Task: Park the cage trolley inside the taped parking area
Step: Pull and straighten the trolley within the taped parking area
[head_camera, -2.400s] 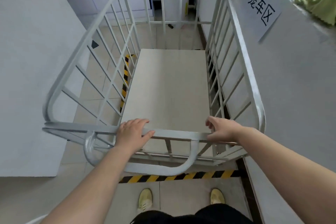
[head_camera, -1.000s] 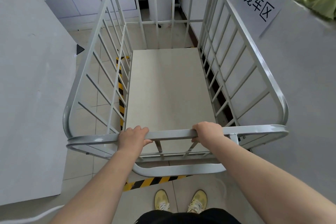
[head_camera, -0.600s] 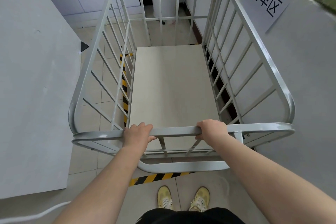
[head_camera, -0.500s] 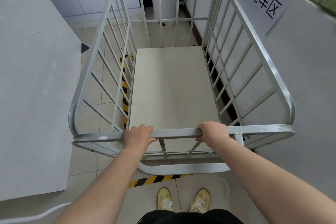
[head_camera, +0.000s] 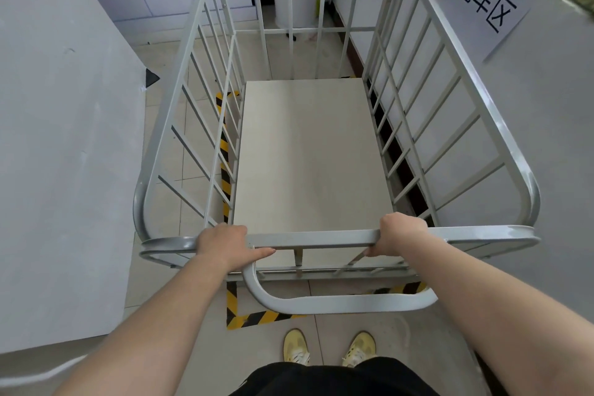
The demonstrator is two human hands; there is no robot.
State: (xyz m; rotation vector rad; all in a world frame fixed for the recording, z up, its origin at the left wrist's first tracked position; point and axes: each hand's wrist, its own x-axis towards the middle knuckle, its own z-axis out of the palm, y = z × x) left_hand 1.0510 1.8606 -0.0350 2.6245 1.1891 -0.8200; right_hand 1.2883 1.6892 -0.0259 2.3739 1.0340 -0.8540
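Gripping the cage trolley (head_camera: 308,154) rail, left hand (head_camera: 225,244) and right hand (head_camera: 400,233) fingers curled.

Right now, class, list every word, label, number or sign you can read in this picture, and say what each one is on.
"笼车区": black characters on a white paper sign stuck to the grey wall on the right, beside the cage trolley.
Nothing else is readable: the trolley bars, its base board and the yellow-and-black floor tape show no text, and the items on the far counter are too small to tell.
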